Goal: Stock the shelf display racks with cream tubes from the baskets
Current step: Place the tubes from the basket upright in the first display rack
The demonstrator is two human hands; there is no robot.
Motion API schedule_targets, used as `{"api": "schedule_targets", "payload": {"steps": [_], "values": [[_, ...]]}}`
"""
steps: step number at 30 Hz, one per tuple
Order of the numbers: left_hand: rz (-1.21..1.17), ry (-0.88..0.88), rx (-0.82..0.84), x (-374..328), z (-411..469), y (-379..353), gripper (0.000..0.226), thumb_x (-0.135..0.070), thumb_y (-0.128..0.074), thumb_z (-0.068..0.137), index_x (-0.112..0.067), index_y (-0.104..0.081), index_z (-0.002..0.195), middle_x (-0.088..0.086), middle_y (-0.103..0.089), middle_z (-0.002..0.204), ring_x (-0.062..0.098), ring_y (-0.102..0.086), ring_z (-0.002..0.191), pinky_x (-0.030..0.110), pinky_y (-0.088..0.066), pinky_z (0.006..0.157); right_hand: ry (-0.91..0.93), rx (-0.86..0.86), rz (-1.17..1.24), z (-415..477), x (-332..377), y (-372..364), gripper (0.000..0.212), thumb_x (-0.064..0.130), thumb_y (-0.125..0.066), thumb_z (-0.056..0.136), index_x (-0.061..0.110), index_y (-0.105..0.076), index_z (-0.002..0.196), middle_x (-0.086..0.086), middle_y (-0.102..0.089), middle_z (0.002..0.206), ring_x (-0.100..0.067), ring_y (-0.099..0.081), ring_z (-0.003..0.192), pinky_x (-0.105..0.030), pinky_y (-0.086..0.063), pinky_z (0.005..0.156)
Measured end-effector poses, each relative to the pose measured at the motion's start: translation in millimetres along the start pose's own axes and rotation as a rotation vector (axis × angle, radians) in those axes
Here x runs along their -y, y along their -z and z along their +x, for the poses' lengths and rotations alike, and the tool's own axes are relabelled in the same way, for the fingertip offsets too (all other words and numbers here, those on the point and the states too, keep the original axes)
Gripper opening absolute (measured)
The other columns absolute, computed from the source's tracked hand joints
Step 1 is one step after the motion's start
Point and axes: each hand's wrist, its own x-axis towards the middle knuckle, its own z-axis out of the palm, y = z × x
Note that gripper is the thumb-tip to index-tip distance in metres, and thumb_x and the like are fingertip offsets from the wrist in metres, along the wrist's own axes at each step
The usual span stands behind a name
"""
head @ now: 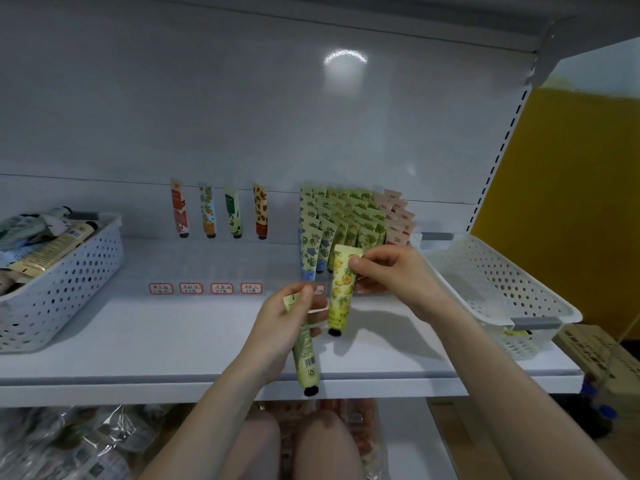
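White shelf (pixel 156 341), right grip (pixel 391 268) pinching a yellow tube (pixel 341 292) by its top, just before the rows of tubes (pixel 349 216), left grip (pixel 287 320) curled round a green tube (pixel 306 355) beside it, left basket (pixel 62 282), right basket (pixel 502 282).

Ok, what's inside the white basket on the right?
The right basket looks nearly bare: one yellow-green tube lies at its near end, seen through the holes. The near wall and grey handle hide the rest of that corner.
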Motion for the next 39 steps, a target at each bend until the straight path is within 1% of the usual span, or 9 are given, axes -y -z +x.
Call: {"api": "schedule_targets", "payload": {"steps": [6,10,14,16,22,26,32,36,39], "values": [[-0.178,0.056,-0.174,-2.6,4.4,20.1,0.007,-0.011,-0.046,0.097,-0.008,-0.052,0.099,0.005,-0.053,0.063,0.014,-0.048,0.051,0.025,-0.043,0.051,0.101,-0.328,-0.170,25.2,-9.4,13.5,0.019,0.018,-0.064,0.087,0.010,-0.066,0.070,-0.011,-0.068,0.069,-0.027,-0.067,0.065,-0.038,-0.055,0.066],[-0.279,0.058,-0.178,-4.7,4.4,25.3,0.012,0.000,-0.041,0.093,-0.011,-0.045,0.093,0.011,-0.062,0.067,0.016,-0.048,0.053,0.028,-0.043,0.056,0.181,-0.441,-0.397,42.0,-14.4,8.9,0.031,0.019,-0.058,0.090,-0.004,-0.065,0.070,-0.015,-0.066,0.067,-0.025,-0.058,0.060,-0.030,-0.048,0.063],[-0.271,0.014,-0.215,-4.3,5.5,25.4,0.011,-0.002,-0.041,0.095,-0.011,-0.048,0.092,0.012,-0.068,0.077,0.016,-0.061,0.063,0.028,-0.049,0.062,0.223,-0.419,-0.473,56.5,-26.0,-2.0,0.035,0.016,-0.056,0.091,-0.012,-0.060,0.071,-0.026,-0.063,0.071,-0.035,-0.056,0.064,-0.034,-0.043,0.061],[-0.258,-0.013,-0.217,-4.3,6.1,25.3,0.013,-0.002,-0.043,0.095,-0.010,-0.052,0.092,0.010,-0.068,0.079,0.014,-0.066,0.068,0.027,-0.053,0.064,0.209,-0.397,-0.483,62.0,-31.1,-8.1,0.034,0.014,-0.056,0.091,-0.012,-0.056,0.070,-0.027,-0.060,0.069,-0.030,-0.049,0.059,-0.032,-0.036,0.055],[-0.206,-0.055,-0.203,-4.9,5.9,27.1,0.015,-0.005,-0.051,0.093,-0.013,-0.064,0.090,0.006,-0.066,0.081,0.015,-0.063,0.078,0.032,-0.051,0.078,0.176,-0.336,-0.514,67.8,-38.5,-18.1,0.032,0.010,-0.052,0.093,0.006,-0.043,0.063,-0.004,-0.041,0.055,-0.015,-0.034,0.050,-0.020,-0.023,0.046],[-0.214,-0.056,-0.193,-4.1,6.7,29.2,0.015,-0.005,-0.053,0.091,-0.014,-0.065,0.092,0.000,-0.068,0.069,0.014,-0.063,0.075,0.033,-0.049,0.074,0.155,-0.301,-0.538,71.0,-43.1,-21.7,0.032,0.008,-0.051,0.093,0.008,-0.042,0.062,0.001,-0.039,0.053,-0.014,-0.036,0.049,-0.024,-0.026,0.047],[-0.222,-0.070,-0.180,-0.9,7.9,30.0,0.013,-0.005,-0.055,0.089,-0.014,-0.065,0.090,0.001,-0.069,0.077,0.012,-0.068,0.076,0.024,-0.052,0.063,0.164,-0.288,-0.599,72.9,-44.9,-23.0,0.045,0.010,-0.050,0.094,0.021,-0.031,0.055,0.005,-0.036,0.054,-0.007,-0.034,0.048,-0.022,-0.026,0.046],[-0.196,-0.070,-0.155,1.2,8.7,29.0,0.013,-0.006,-0.054,0.090,-0.016,-0.063,0.091,-0.002,-0.070,0.076,0.017,-0.066,0.082,0.032,-0.049,0.071,0.165,-0.293,-0.653,72.8,-44.9,-23.9,0.043,0.011,-0.050,0.094,0.018,-0.031,0.056,0.006,-0.034,0.055,-0.005,-0.032,0.049,-0.021,-0.024,0.046],[-0.184,-0.067,-0.160,1.7,9.2,27.7,0.012,-0.006,-0.052,0.092,-0.016,-0.060,0.092,0.000,-0.068,0.078,0.014,-0.066,0.077,0.028,-0.050,0.066,0.136,-0.281,-0.676,73.9,-43.7,-24.7,0.046,0.014,-0.049,0.095,0.022,-0.028,0.056,0.005,-0.034,0.055,-0.006,-0.033,0.048,-0.021,-0.024,0.045]]}}
